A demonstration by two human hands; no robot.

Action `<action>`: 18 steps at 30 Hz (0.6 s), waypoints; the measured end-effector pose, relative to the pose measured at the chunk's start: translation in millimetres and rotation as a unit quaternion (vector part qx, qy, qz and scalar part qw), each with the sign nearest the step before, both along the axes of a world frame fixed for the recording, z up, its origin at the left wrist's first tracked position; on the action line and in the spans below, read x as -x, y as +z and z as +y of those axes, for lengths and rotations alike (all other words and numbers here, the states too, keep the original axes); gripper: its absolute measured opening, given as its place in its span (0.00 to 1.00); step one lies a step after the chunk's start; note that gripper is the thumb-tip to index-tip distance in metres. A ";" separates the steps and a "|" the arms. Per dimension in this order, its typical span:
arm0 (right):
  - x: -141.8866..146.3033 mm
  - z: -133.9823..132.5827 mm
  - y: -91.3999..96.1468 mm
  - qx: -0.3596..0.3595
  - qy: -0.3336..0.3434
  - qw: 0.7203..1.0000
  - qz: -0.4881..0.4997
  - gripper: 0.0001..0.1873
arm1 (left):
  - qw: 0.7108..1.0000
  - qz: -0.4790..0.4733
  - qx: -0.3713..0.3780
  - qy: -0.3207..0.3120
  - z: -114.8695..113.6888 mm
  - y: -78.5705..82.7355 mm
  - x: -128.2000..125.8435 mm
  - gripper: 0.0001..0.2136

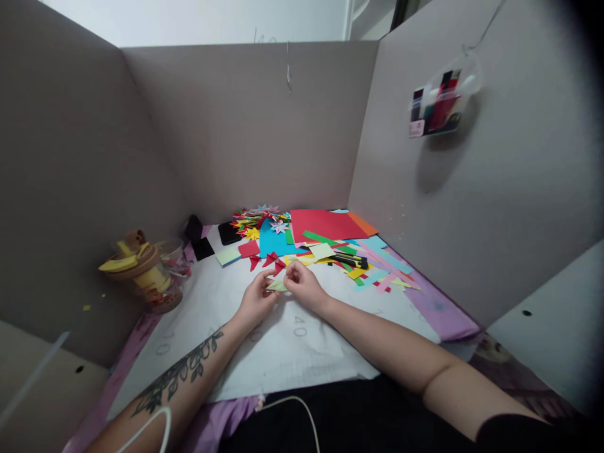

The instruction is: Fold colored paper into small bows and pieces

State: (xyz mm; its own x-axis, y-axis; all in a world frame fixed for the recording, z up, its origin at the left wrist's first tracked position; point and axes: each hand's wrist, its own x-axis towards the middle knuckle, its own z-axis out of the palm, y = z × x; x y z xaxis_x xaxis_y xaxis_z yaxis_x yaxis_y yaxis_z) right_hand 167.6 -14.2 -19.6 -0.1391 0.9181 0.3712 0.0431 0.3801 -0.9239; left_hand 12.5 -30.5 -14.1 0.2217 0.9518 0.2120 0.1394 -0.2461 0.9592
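A small pale green folded paper (277,285) is between my two hands above the white sheet (283,352). My left hand (257,296) grips its left side, thumb below and fingers above. My right hand (304,284) pinches its right end, hiding part of it. Just beyond my fingers lie several red folded paper pieces (270,258). A pale yellow-green square of paper (323,251) lies past my right hand, beside a black and yellow utility knife (349,259).
Folded paper stars (257,217) are heaped at the back, near a black phone (229,233). Red sheets (325,225) and coloured strips (377,264) spread at the right. A jar with yellow paper (153,280) stands left. Grey panels enclose three sides; a plastic container (441,104) hangs right.
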 end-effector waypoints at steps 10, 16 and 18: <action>3.5 -5.7 -0.3 -0.042 0.010 0.997 -0.067 0.04 | 0.998 -0.029 0.024 0.050 1.2 -0.4 1.7 0.16; -1.2 -0.1 -1.7 -0.016 0.010 0.998 -0.052 0.05 | 0.990 -0.068 0.056 0.114 2.1 7.9 2.4 0.16; -3.0 1.6 -2.2 -0.008 0.007 0.999 -0.044 0.05 | 0.987 -0.073 0.062 0.128 3.0 9.4 3.2 0.16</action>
State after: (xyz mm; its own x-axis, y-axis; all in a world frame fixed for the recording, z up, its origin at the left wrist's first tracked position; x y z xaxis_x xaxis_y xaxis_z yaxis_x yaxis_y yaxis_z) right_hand 170.6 -12.6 -21.9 -0.1844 0.9097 0.3722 0.1195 0.3966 -0.9102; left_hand 9.3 -27.4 -4.7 -0.0538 0.9934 0.1015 0.0399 -0.0995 0.9942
